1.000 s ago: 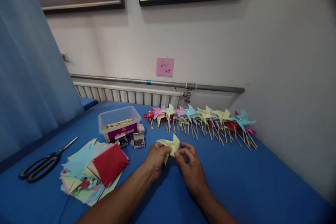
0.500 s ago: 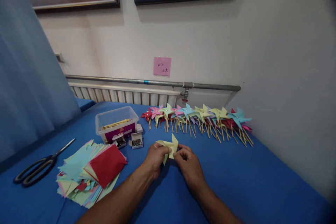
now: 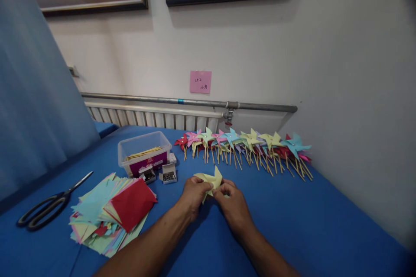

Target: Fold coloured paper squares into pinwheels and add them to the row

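A pale yellow paper pinwheel (image 3: 216,178), its blades folded toward the middle, is held above the blue-covered table (image 3: 276,225). My left hand (image 3: 194,194) is closed on its left side, the thumb pressing near the centre. My right hand (image 3: 232,201) pinches the paper's right side, fingertips close to the left thumb. Whether a pin or stick is at the centre, the fingers hide. Beyond my hands lies a row of finished-looking pinwheels (image 3: 251,139) on sticks, in several colours.
At left are a heap of coloured paper squares (image 3: 94,199) and dark-handled scissors (image 3: 53,205). A clear plastic tub (image 3: 144,143) holds thin wooden sticks; small open boxes of metal pins (image 3: 169,176) stand before it. A radiator (image 3: 156,119) and pipe line the wall.
My right hand has shifted slightly left, bringing its fingertips nearer the pinwheel's centre. The upper blade now leans a little further right. Both hands keep their hold.
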A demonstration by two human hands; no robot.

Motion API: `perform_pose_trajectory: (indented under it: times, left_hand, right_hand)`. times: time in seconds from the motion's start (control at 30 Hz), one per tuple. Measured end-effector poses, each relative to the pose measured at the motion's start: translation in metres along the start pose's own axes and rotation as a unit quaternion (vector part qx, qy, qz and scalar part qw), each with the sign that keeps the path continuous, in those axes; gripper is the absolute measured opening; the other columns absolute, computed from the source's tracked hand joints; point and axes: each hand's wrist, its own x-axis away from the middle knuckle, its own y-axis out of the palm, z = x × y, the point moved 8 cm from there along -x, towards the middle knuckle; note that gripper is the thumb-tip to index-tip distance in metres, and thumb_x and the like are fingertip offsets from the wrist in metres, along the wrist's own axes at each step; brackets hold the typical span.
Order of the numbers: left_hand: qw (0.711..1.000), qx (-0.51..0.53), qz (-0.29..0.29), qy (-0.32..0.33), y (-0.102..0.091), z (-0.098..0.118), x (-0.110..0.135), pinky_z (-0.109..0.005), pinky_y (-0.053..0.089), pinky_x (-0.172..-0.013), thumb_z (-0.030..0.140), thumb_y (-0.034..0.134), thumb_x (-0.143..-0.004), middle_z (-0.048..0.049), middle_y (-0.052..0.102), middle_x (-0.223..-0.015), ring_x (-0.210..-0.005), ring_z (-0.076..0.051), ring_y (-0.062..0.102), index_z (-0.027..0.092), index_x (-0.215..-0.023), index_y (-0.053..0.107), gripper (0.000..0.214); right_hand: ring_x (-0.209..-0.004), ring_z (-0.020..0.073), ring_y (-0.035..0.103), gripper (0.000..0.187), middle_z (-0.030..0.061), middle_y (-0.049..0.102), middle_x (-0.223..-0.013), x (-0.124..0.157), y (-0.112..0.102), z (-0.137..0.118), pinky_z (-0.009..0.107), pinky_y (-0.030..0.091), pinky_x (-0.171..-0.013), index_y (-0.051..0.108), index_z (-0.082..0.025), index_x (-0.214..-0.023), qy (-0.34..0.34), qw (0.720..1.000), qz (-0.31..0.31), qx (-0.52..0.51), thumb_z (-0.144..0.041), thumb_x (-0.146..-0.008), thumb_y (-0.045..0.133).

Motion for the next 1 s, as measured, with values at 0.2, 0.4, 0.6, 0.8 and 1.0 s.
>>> perform_pose_trajectory:
  times: [0.2, 0.4, 0.6, 0.8, 1.0]
  left_hand:
    - [1.000, 0.002, -0.010, 0.000, -0.001, 0.001, 0.000, -0.025, 0.042, -0.055, 0.020, 0.072, -0.056, -0.0071, 0.069, -0.070, -0.057, -0.014, 0.059, 0.010, -0.077, 0.068, 0.023]
    - [0.997, 0.022, -0.074, -0.008, 0.011, 0.006, 0.007, -0.025, 0.041, -0.056, 0.021, 0.073, -0.056, -0.0072, 0.067, -0.064, -0.055, -0.013, 0.057, 0.010, -0.070, 0.066, 0.019]
    - [0.999, -0.002, -0.041, -0.006, 0.009, 0.008, 0.009, -0.025, 0.040, -0.051, 0.019, 0.072, -0.052, -0.0048, 0.064, -0.058, -0.049, -0.012, 0.054, 0.011, -0.064, 0.064, 0.016]
    - [0.998, -0.027, -0.055, -0.002, 0.012, 0.012, 0.011, -0.025, 0.040, -0.050, 0.019, 0.070, -0.051, -0.0047, 0.064, -0.056, -0.048, -0.012, 0.053, 0.010, -0.061, 0.066, 0.015]
    - [0.998, -0.037, -0.044, -0.015, 0.011, 0.012, 0.012, -0.025, 0.044, -0.052, 0.018, 0.071, -0.053, -0.0054, 0.065, -0.058, -0.050, -0.013, 0.056, 0.010, -0.063, 0.065, 0.014]
  right_hand:
    - [-0.100, 0.0274, 0.064, 0.019, 0.0097, 0.069, -0.107, 0.000, -0.004, 0.000, 0.038, 0.044, -0.094, 0.063, -0.021, -0.064, 0.005, 0.998, 0.013, -0.060, -0.038, -0.071, 0.065]
    - [-0.081, 0.0229, 0.068, 0.045, 0.0055, 0.074, -0.091, 0.001, 0.006, 0.007, 0.035, 0.052, -0.076, 0.064, -0.021, -0.100, 0.094, 0.946, -0.024, -0.309, -0.047, -0.066, 0.078]
    - [-0.075, 0.0185, 0.066, 0.036, 0.0037, 0.075, -0.085, 0.006, 0.019, 0.006, 0.030, 0.050, -0.072, 0.071, -0.018, -0.091, 0.107, 0.930, -0.107, -0.336, -0.044, -0.067, 0.081]
    - [-0.065, 0.0169, 0.063, 0.039, 0.0026, 0.073, -0.075, -0.003, 0.012, 0.022, 0.027, 0.047, -0.062, 0.073, -0.017, -0.088, 0.079, 0.956, -0.079, -0.272, -0.045, -0.063, 0.083]
    - [-0.060, 0.0162, 0.060, 0.038, 0.0036, 0.072, -0.071, -0.004, 0.010, 0.023, 0.026, 0.044, -0.056, 0.074, -0.014, -0.087, 0.102, 0.961, -0.063, -0.250, -0.044, -0.064, 0.080]
